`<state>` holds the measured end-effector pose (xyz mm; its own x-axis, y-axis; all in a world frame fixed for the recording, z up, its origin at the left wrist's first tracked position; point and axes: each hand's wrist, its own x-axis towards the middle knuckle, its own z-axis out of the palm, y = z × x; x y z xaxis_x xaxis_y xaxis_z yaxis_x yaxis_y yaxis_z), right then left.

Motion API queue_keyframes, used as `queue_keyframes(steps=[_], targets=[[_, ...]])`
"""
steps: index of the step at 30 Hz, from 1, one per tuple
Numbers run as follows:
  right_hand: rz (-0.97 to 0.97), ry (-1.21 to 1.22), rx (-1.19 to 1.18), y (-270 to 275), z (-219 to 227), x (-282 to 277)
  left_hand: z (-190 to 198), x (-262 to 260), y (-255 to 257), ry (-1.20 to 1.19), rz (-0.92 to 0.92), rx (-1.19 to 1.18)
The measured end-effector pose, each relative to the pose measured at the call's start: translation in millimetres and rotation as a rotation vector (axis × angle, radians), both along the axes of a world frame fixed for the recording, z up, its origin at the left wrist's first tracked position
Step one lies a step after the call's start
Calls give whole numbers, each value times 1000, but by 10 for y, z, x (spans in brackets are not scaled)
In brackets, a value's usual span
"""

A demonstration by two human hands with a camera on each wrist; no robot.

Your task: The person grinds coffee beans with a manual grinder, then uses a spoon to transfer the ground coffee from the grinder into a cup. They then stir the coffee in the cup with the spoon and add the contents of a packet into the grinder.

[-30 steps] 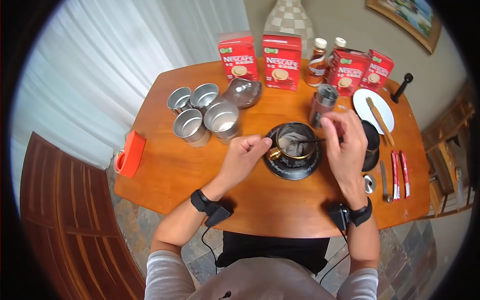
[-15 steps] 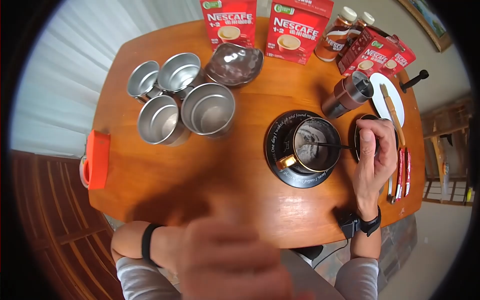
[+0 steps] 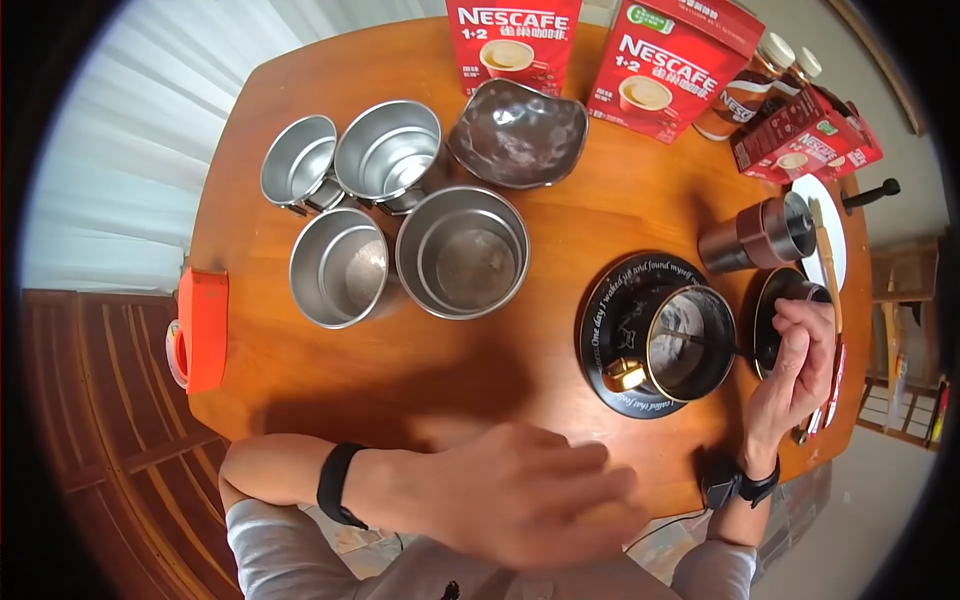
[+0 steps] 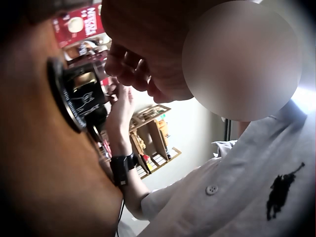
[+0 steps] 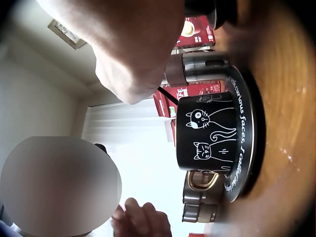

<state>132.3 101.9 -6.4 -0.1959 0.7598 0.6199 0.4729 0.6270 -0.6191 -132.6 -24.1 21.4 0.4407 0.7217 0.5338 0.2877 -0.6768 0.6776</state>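
A black cup [image 3: 700, 372] with a gold handle sits on its lettered black saucer [image 3: 607, 308], pale matter inside. My right hand [image 3: 795, 365] pinches the end of a thin dark stirrer [image 3: 712, 346] that reaches into the cup. In the right wrist view the stirrer [image 5: 168, 96] slants up from the cup [image 5: 205, 131] into the fingers. My left hand [image 3: 535, 495], blurred, hangs in front of the body at the table's near edge, away from the cup; in the left wrist view that hand [image 4: 153, 49] has loosely bent fingers, nothing visible in them.
Several metal cups [image 3: 463, 253] and a dark wavy bowl [image 3: 519, 134] stand left of the saucer. Red coffee boxes [image 3: 672, 68] line the back. A grinder [image 3: 758, 235], a second dark saucer [image 3: 764, 325] and a white plate [image 3: 831, 248] lie to the right; an orange object [image 3: 207, 330] is far left.
My left hand has left the cup's handle and come back toward the body, then moved slightly right. My right hand still holds the stirrer. The head view has shifted closer to the table.
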Motion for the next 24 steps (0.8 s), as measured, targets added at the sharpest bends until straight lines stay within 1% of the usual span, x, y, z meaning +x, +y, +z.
queue_keyframes(steps=[1, 4, 7, 10, 13, 19, 21, 22, 24], targets=[[-5, -25, -11, -12, 25, -8, -103, -9, -19, 13, 9, -98], [15, -53, -12, -24, 16, -7, -359, -107, -12, 127, 65, -296], [15, -73, -50, -34, -6, -23, -445, -203, 26, 29, 81, -651], [14, -84, -56, -17, -29, -31, -420, -260, 60, -72, 77, -793], [8, -88, -71, -25, -14, -43, -474, -230, 31, -168, 93, -732], [45, -117, -86, -37, -19, -44, -484, -213, 15, -196, 103, -707], [58, -113, -102, -50, -3, -58, -509, -199, 10, -144, 131, -673], [77, -103, -62, -33, -4, -75, -510, -188, 20, -118, 142, -650], [99, -124, -40, -17, 29, -88, -462, -154, 29, -94, 187, -681]])
